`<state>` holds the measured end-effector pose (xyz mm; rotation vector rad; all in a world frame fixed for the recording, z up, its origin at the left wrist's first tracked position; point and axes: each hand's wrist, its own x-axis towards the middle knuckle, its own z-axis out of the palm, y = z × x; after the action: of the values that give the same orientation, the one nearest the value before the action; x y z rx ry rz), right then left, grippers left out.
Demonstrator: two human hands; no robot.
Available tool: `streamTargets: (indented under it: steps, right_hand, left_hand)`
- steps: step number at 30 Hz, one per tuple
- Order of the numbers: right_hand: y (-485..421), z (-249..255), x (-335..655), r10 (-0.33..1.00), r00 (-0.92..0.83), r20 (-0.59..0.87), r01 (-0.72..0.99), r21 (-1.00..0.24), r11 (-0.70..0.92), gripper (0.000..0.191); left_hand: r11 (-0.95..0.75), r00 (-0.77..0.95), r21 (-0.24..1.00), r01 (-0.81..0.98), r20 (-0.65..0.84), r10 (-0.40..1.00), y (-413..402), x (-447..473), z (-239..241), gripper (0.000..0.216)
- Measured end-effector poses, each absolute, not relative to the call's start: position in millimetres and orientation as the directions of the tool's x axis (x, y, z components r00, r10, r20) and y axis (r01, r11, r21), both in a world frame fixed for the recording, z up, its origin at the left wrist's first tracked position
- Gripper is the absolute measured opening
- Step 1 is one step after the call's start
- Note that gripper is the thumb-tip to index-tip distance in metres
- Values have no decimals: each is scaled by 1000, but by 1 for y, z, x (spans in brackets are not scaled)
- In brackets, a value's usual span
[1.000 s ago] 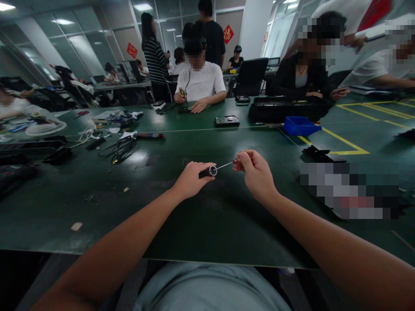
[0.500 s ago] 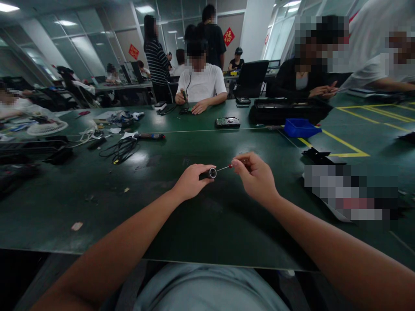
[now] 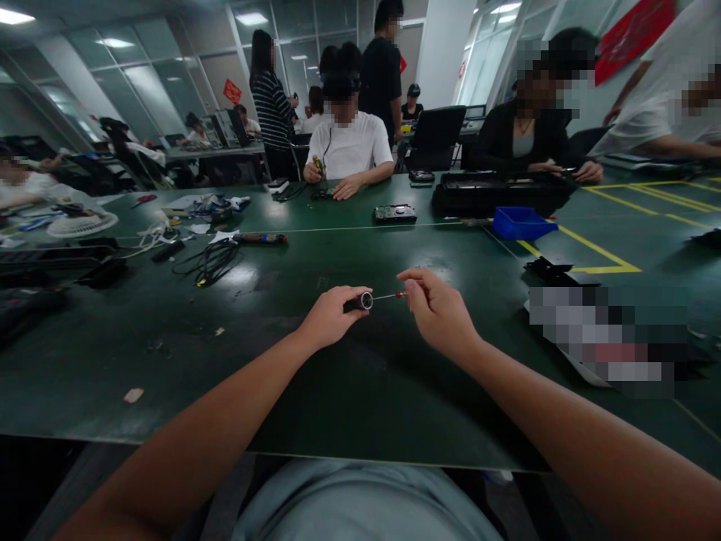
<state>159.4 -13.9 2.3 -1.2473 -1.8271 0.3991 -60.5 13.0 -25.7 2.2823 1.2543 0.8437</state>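
Note:
My left hand is closed around a dark cylindrical part with a pale ring at its round end, which faces right. I cannot make out what kind of part it is. In my right hand is a thin screwdriver, its red handle between thumb and fingers. The metal shaft points left and its tip meets the ringed end of the part; whether it sits inside cannot be told. Both hands are over the green table.
A hard drive and a blue bin lie farther back, near a long black casing. Left are a corded tool and cables. At right lies a blurred-out pale item. A co-worker sits opposite.
My right hand has turned slightly, and the screwdriver now lies more level. The part in my left hand has shifted a little left. Behind, a standing person has moved right.

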Motion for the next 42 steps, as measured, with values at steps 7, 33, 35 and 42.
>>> streamTargets:
  steps: [7, 33, 35, 42]
  right_hand:
    - [-17, 3, 159, 875, -156, 458, 546, -699, 462, 27]
    - [25, -26, 163, 988, 146, 47, -241, -967, 81, 21]
    - [24, -27, 162, 981, 160, 111, -188, -972, 140, 23]
    - [11, -21, 162, 919, 119, 376, 120, -924, 363, 25]
  left_hand:
    - [-513, 398, 617, 597, 327, 857, 14, -61, -27, 38]
    - [-646, 543, 387, 658, 351, 763, 19, -60, -20, 38]
    - [-636, 537, 397, 662, 341, 772, 19, -61, -22, 38]
    - [-617, 531, 396, 680, 315, 787, 21, -63, -26, 40]
